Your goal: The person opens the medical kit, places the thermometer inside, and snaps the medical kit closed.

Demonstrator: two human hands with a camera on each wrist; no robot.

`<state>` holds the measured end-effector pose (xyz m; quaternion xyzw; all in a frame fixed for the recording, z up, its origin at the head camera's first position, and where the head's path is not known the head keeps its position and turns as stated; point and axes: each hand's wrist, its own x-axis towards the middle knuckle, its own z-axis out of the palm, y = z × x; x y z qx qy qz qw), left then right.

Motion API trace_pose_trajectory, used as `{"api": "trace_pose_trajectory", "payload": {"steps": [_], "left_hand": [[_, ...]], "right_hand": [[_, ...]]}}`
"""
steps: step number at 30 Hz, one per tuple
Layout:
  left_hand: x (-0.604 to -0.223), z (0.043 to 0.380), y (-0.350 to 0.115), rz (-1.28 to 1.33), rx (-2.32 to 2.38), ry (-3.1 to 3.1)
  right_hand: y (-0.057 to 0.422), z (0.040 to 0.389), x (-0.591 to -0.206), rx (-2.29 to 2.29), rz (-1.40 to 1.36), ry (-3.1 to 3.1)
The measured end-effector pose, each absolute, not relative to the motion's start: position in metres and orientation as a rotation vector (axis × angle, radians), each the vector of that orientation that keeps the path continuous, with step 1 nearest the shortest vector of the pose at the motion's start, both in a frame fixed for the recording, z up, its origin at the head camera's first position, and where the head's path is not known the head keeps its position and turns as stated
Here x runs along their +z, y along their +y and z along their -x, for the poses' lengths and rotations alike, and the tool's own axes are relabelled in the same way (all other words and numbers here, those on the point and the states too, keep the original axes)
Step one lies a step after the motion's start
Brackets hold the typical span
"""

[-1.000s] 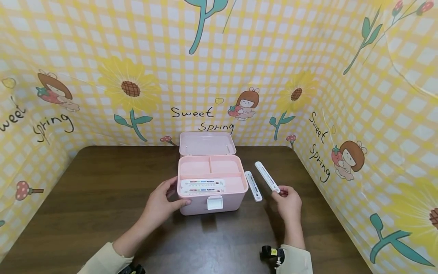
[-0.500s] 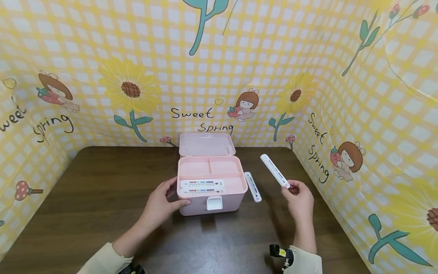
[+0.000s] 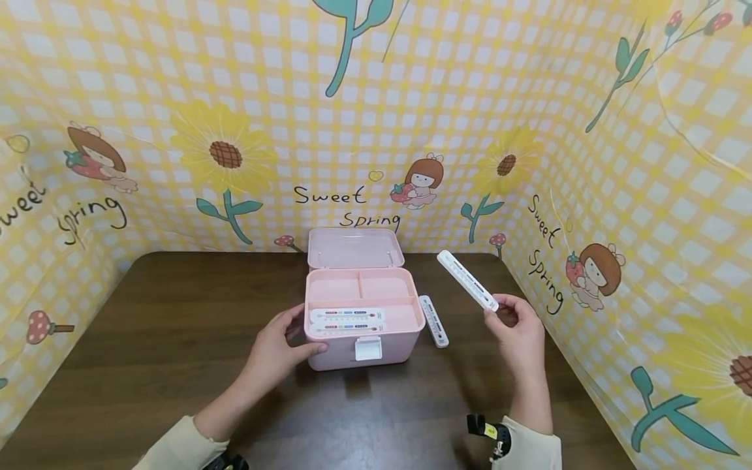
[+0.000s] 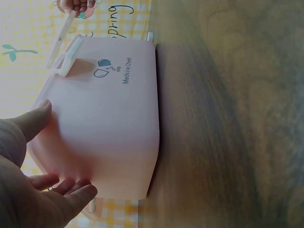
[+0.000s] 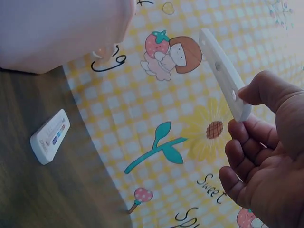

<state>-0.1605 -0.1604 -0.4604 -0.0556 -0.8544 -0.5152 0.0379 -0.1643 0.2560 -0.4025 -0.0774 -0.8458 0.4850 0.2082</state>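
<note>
A pink medicine box [image 3: 390,349] stands with its lid [image 3: 355,248] raised behind it. My left hand [image 3: 271,349] holds its front left corner, thumb on the front wall and fingers along the side. Two white strip thermometers [image 3: 346,321] lie side by side in the front compartment of the box. My right hand [image 3: 519,336] pinches one end of another thermometer [image 3: 467,281] between thumb and fingers, in the air right of the box. In the right wrist view its plain edge and back [image 5: 223,76] show. One more thermometer [image 3: 433,321] lies on the table beside the box.
The dark wooden table [image 3: 194,313] is bounded at the back and sides by yellow checked cloth [image 3: 282,130]. A white latch [image 3: 369,348] hangs on the box front. The tray's two rear compartments [image 3: 335,285] show bare pink floors.
My right hand has lifted the thermometer and moved it right, then further up and away from me. The left hand and the box have stayed in place.
</note>
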Motion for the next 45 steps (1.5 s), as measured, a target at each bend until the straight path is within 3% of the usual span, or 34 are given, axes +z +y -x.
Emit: {"api": "trace_pose_trajectory", "payload": {"steps": [22,45], "left_hand": [[-0.458,0.160,-0.162,0.168,-1.577,-2.616],[-0.460,0.158,-0.164,0.167,-1.599,-2.626]], "right_hand": [[0.261,0.213,-0.376,1.103,-0.664,-2.559],[0.243,0.250,-0.385,1.070,-0.967,-2.710]]}}
